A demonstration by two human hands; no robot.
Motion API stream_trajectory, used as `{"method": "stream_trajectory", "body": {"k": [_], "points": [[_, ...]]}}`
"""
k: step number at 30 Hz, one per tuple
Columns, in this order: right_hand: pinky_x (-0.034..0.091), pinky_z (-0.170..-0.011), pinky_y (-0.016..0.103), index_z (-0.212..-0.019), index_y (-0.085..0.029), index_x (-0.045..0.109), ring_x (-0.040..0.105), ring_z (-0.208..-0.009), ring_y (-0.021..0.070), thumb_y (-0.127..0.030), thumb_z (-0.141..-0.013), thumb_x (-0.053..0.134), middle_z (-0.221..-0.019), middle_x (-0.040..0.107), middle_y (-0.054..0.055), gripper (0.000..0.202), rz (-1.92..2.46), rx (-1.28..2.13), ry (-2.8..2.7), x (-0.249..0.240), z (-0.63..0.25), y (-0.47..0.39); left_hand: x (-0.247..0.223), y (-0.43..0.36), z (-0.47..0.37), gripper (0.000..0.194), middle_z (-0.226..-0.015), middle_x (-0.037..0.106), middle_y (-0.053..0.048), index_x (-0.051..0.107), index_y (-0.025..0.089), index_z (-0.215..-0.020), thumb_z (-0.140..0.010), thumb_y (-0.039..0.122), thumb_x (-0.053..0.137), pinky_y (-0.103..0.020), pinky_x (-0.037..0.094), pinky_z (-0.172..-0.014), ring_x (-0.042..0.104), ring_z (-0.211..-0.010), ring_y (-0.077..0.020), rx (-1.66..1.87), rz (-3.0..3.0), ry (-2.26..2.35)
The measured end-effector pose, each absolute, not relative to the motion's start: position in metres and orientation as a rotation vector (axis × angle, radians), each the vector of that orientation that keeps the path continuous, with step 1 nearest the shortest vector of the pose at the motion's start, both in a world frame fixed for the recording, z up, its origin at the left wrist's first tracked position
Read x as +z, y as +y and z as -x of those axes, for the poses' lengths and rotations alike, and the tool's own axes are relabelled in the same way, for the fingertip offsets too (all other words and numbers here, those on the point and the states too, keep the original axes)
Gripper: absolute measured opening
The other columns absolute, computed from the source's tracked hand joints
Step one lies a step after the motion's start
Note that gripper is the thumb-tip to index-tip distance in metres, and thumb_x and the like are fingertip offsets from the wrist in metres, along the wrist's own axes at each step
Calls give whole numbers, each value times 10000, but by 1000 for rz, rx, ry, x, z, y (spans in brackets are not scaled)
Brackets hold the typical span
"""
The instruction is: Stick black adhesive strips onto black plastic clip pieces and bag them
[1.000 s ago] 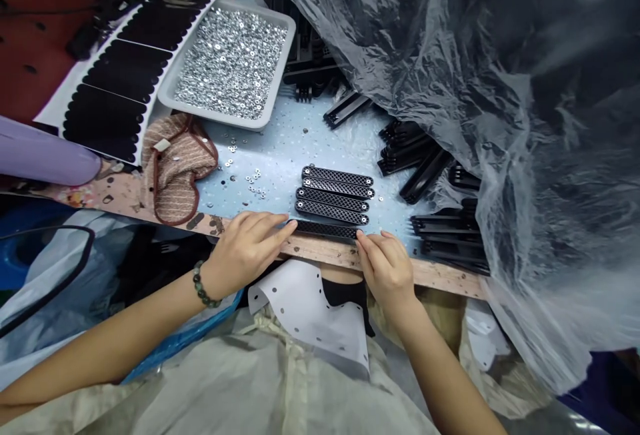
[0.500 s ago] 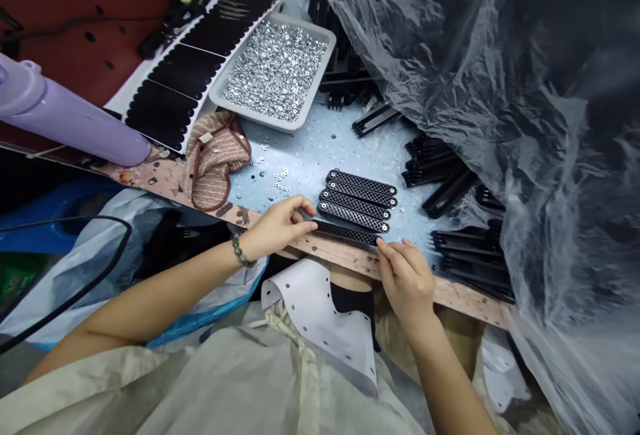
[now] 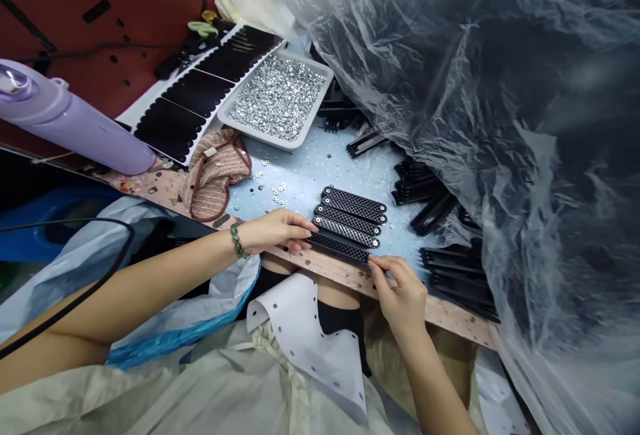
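Note:
A black strip with a mesh pattern (image 3: 340,247) lies near the table's front edge, one end at each hand. My left hand (image 3: 273,230), with a green bead bracelet on its wrist, has its fingers closed at the strip's left end. Thumb and fingertips of my right hand (image 3: 400,288) pinch the right end. Just beyond it, several similar black mesh strips (image 3: 350,214) lie side by side, with small silver washers at their ends. What sits under my left fingertips is hidden.
A grey tray (image 3: 260,136) of small metal washers stands behind, beside a sheet of black stickers (image 3: 185,105). A folded striped cloth (image 3: 215,178) and purple bottle (image 3: 95,128) are left. Black plastic parts (image 3: 455,275) and a large clear plastic bag (image 3: 475,102) lie right.
My left fingers have shifted at the strip's left end. My right hand keeps its pinch on the other end. The whole view has tilted slightly, moving the table lower in the picture.

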State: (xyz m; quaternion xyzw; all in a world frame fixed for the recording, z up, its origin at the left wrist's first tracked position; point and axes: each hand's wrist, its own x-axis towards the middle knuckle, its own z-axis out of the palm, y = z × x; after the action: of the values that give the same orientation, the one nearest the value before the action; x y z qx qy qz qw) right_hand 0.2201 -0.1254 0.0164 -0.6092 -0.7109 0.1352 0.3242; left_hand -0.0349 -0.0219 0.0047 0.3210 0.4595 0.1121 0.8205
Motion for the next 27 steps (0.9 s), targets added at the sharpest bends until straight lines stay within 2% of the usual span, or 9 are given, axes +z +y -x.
{"method": "stream_trajectory", "body": {"k": [5, 9, 11, 14, 19, 23, 25, 27], "points": [[533, -637, 289, -830, -197, 619, 617, -704, 156, -167, -883, 550, -751, 635, 35, 92, 1621, 293, -1899, 18, -220, -123, 13, -24, 29, 227, -718, 725, -68, 666, 103, -990, -787, 204, 680, -153, 472, -524, 627, -527, -64, 219, -777, 1067], [518, -888, 385, -991, -187, 621, 624, -770, 160, -103, -885, 524, -828, 659, 51, 166, 1503, 93, -2171, 20, -225, -131, 17, -26, 25, 201, -690, 715, -57, 665, 113, -983, -795, 185, 663, -152, 458, -534, 624, -541, -64, 220, -824, 1151], [481, -955, 425, -1097, -191, 598, 627, -783, 161, -77, -884, 515, -882, 678, 56, 255, 1467, -6, -2318, 22, -227, -135, 15, -28, 25, 188, -696, 712, -55, 664, 116, -968, -796, 191, 661, -163, 482, -576, 655, -610, -83, 246, -816, 1164], [476, -945, 426, -1148, -189, 576, 623, -790, 167, -78, -882, 523, -913, 689, 58, 293, 1500, -97, -2400, 24, -227, -138, 8, -33, 26, 230, -735, 713, -56, 661, 118, -962, -767, 234, 701, -196, 517, -646, 686, -719, -117, 312, -802, 1120], [466, -947, 425, -1108, -179, 595, 619, -781, 172, -117, -886, 538, -909, 683, 67, 237, 1602, -149, -2320, 17, -224, -134, -4, -41, 25, 317, -773, 703, -51, 625, 124, -977, -742, 314, 722, -250, 547, -695, 690, -775, -147, 415, -857, 1088], [493, -890, 382, -1068, -189, 594, 611, -828, 172, -122, -898, 513, -895, 645, 62, 200, 1608, 108, -2181, 13, -226, -131, -1, -44, 28, 287, -807, 667, -51, 554, 143, -1005, -824, 354, 622, -260, 544, -634, 669, -719, -145, 419, -1052, 1150], [512, -808, 335, -1069, -187, 579, 602, -851, 170, -141, -900, 520, -916, 607, 68, 185, 1629, 288, -2076, 14, -227, -130, 6, -49, 34, 290, -903, 626, -60, 542, 161, -1053, -865, 381, 562, -269, 529, -606, 636, -702, -135, 483, -1357, 1225], [513, -765, 313, -1066, -192, 572, 594, -842, 162, -150, -901, 522, -935, 576, 68, 178, 1646, 378, -2006, 16, -228, -129, 16, -56, 39, 272, -1000, 572, -69, 537, 178, -1104, -894, 350, 523, -288, 526, -654, 605, -750, -134, 605, -1732, 1211]]}}
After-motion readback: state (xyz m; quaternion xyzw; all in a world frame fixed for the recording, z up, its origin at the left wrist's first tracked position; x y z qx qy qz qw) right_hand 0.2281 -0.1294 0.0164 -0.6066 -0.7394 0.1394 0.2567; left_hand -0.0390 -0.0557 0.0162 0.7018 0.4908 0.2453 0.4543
